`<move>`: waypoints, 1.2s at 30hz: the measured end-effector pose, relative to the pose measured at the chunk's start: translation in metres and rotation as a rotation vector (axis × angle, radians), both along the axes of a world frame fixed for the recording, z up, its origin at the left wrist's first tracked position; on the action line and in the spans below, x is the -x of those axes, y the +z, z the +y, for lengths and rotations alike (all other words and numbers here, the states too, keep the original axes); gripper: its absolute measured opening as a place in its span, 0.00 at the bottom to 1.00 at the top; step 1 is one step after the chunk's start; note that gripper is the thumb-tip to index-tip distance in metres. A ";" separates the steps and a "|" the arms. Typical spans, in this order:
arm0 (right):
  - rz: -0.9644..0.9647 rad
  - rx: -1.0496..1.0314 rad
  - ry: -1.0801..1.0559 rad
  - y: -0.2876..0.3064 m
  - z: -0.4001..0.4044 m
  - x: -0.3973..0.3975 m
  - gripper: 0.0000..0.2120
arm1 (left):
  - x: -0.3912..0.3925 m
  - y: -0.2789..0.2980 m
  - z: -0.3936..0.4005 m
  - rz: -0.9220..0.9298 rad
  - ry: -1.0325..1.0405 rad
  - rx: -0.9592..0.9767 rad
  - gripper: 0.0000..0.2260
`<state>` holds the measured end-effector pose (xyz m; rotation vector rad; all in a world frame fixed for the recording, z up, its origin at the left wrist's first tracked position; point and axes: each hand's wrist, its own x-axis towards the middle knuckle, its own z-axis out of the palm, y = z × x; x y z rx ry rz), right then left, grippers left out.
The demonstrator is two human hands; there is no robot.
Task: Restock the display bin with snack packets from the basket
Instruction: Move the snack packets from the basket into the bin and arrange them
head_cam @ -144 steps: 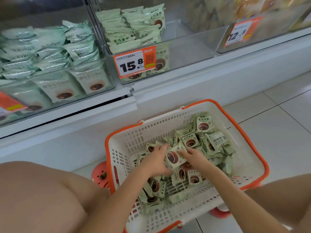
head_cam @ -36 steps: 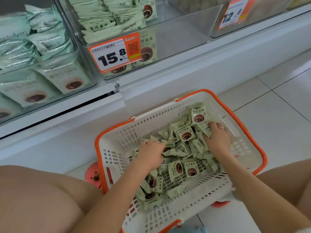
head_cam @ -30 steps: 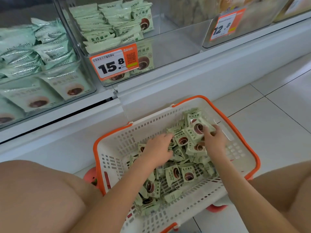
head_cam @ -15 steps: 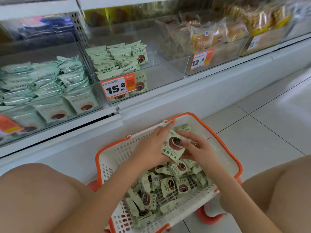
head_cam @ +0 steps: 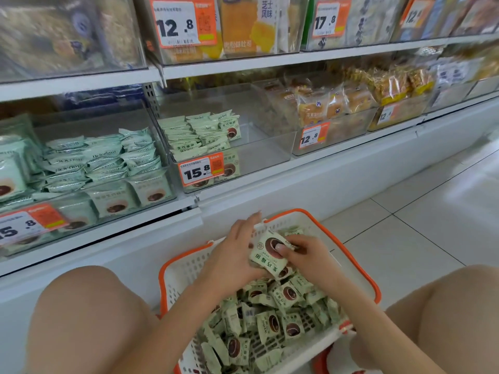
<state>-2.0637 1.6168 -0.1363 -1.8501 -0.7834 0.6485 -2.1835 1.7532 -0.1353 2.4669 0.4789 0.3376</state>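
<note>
A white basket with an orange rim (head_cam: 361,268) sits on the floor between my knees, holding several pale green snack packets (head_cam: 272,325). Above it, my left hand (head_cam: 235,255) and my right hand (head_cam: 310,257) together grip a small stack of these packets (head_cam: 267,255); the top one shows a brown round picture. On the low shelf ahead stands the clear display bin (head_cam: 259,149) with a 15.8 price tag (head_cam: 201,170). Stacked green packets (head_cam: 199,133) fill its left part, and its right part is bare.
Left of it, another clear bin (head_cam: 89,168) holds mint-green packets. To the right, a bin of bread packs (head_cam: 332,109) carries a 12.8 tag. An upper shelf (head_cam: 243,64) overhangs the bins. White tiled floor (head_cam: 421,220) lies to the right. My bare knees flank the basket.
Both hands dug through the basket, gathered packets and lifted them together above it. My view has tilted up, so more of the shelves shows.
</note>
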 end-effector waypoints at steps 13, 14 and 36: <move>0.542 -0.145 -0.149 0.000 0.015 0.031 0.24 | -0.003 0.022 -0.004 -0.034 0.032 -0.037 0.31; 0.460 -0.149 -0.161 0.005 0.016 0.021 0.25 | -0.003 0.026 0.003 -0.016 -0.003 -0.054 0.31; -0.925 0.236 0.075 0.114 0.268 -0.201 0.17 | -0.050 0.057 0.194 -0.108 0.028 -0.940 0.32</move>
